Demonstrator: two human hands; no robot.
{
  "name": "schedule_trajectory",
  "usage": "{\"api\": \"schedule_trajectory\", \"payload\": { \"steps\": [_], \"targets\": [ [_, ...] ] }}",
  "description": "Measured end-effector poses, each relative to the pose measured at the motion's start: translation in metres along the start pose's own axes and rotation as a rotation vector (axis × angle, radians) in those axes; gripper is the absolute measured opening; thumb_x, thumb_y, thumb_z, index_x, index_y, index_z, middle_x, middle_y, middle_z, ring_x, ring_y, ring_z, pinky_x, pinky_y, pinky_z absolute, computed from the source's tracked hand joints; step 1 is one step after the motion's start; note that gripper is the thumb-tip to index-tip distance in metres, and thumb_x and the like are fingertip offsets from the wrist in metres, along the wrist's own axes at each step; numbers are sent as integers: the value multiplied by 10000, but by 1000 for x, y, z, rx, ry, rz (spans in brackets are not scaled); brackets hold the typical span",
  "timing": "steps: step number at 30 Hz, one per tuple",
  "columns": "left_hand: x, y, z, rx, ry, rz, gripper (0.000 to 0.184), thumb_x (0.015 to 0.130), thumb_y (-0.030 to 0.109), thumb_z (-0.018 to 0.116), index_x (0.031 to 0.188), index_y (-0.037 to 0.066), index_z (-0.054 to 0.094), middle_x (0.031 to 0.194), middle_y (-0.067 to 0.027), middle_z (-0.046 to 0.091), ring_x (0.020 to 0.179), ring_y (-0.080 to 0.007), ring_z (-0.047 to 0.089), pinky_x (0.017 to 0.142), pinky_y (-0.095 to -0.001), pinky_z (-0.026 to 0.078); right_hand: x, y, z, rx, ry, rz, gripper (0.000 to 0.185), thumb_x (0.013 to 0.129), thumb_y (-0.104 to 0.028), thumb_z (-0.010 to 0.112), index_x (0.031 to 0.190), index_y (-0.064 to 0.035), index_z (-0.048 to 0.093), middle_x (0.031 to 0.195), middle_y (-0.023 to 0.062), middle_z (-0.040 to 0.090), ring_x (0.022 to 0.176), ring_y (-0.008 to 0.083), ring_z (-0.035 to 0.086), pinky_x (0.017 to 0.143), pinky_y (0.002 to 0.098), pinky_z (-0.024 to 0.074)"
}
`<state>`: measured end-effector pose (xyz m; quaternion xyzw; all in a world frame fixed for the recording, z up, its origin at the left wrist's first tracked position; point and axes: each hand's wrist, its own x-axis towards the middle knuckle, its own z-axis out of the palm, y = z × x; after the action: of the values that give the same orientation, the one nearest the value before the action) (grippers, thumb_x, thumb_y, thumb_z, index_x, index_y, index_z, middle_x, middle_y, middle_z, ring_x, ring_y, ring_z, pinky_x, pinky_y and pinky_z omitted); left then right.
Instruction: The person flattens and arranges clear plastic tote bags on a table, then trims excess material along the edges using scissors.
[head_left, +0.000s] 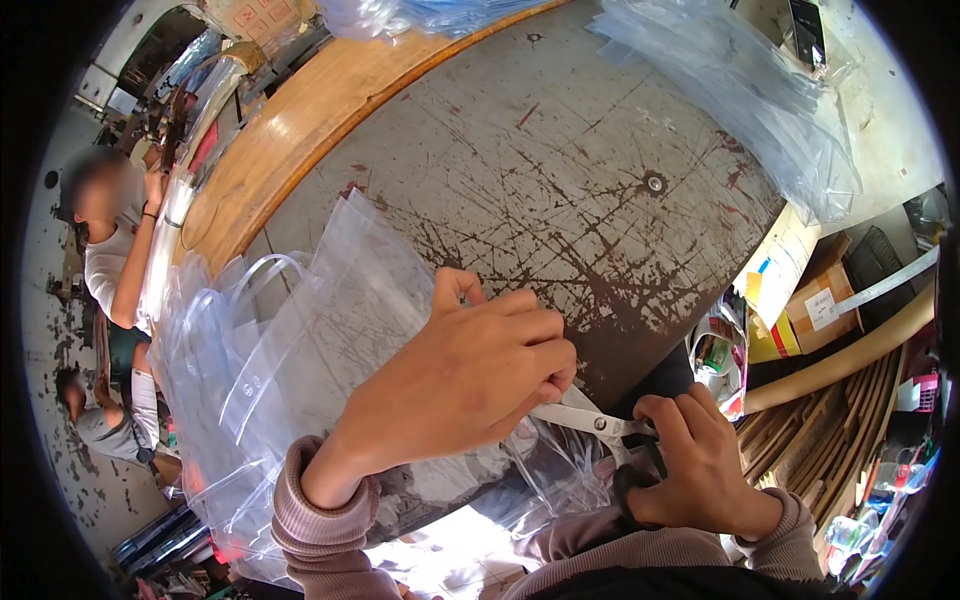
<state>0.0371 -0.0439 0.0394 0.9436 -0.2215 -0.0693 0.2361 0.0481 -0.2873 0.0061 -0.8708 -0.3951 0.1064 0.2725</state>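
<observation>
My left hand (480, 375) is closed, its fingers curled on the edge of a clear plastic bag (350, 270) that lies on the worn metal tabletop (480, 170). In my right hand (700, 460) is a pair of scissors (600, 424) with dark handles. The blades point left, and their tips pass under my left hand, so I cannot see whether they touch the plastic. More clear plastic bags (210, 380) with loop handles overlap on the left, some hanging over the table's edge.
A pile of clear plastic (740, 100) covers the far right corner, with a phone (806, 35) beyond it. Cardboard boxes (825, 290) and stacked cardboard sheets (830, 430) stand right of the table. Two people (120, 250) are at the left, beyond the wooden edge (290, 120).
</observation>
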Motion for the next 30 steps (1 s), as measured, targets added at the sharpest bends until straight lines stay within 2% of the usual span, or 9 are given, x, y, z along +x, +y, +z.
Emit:
{"api": "schedule_trajectory", "payload": {
  "steps": [11, 13, 17, 19, 22, 25, 28, 30],
  "targets": [
    [0, -5, 2, -32, 0, 15, 77, 807, 229, 618, 774, 161, 605, 725, 62, 507, 750, -119, 481, 750, -352, 246, 11, -7, -3, -21, -41, 33, 594, 504, -222, 749, 1018, -25, 526, 773, 99, 471, 755, 281, 480, 540, 368, 438],
    [0, -6, 3, -42, 9, 20, 80, 807, 233, 619, 774, 161, 606, 726, 63, 508, 750, -119, 482, 750, -352, 247, 11, -9, -1, -6, 9, 42, 526, 451, -107, 690, 941, -14, 522, 745, 114, 487, 678, 287, 479, 562, 370, 416],
    [1, -6, 2, -46, -3, 18, 73, 812, 229, 619, 783, 163, 608, 732, 63, 514, 747, -120, 482, 748, -348, 246, 8, -5, 1, 14, 7, 54, 526, 452, -106, 693, 942, -16, 524, 734, 111, 486, 670, 283, 478, 559, 369, 416],
    [1, -7, 2, -45, -19, 6, 68, 813, 226, 619, 787, 164, 610, 735, 64, 516, 745, -120, 481, 747, -347, 246, 6, -2, 0, 10, -42, 33, 583, 497, -237, 769, 984, -19, 534, 758, 101, 486, 713, 276, 491, 566, 375, 446],
    [1, -10, 2, -51, -23, 6, 48, 816, 209, 616, 801, 164, 612, 756, 67, 522, 756, -117, 481, 744, -344, 243, 6, 0, 0, 27, -48, 22, 588, 487, -229, 771, 986, -24, 536, 753, 90, 491, 721, 272, 496, 573, 370, 443],
    [-1, -15, -3, -70, -19, -1, 33, 821, 193, 610, 837, 165, 612, 793, 56, 536, 793, -129, 492, 737, -329, 256, 5, 4, 3, 10, -26, 13, 580, 509, -231, 774, 998, -31, 535, 752, 81, 496, 721, 267, 495, 578, 364, 437],
    [-3, -23, -11, -135, -49, -65, 68, 812, 143, 612, 880, 144, 604, 833, 20, 550, 844, -173, 502, 752, -336, 309, 8, 2, -2, 3, -53, 60, 556, 551, -230, 771, 1018, -48, 531, 771, 84, 505, 711, 262, 492, 586, 363, 432],
    [-5, -31, -12, -239, 16, -41, 137, 780, 108, 641, 909, 121, 595, 864, -14, 556, 876, -221, 504, 775, -350, 361, 10, 3, -13, 85, -111, 116, 541, 569, -218, 766, 1026, -53, 528, 795, 94, 507, 719, 264, 500, 595, 361, 434]
  ]
}}
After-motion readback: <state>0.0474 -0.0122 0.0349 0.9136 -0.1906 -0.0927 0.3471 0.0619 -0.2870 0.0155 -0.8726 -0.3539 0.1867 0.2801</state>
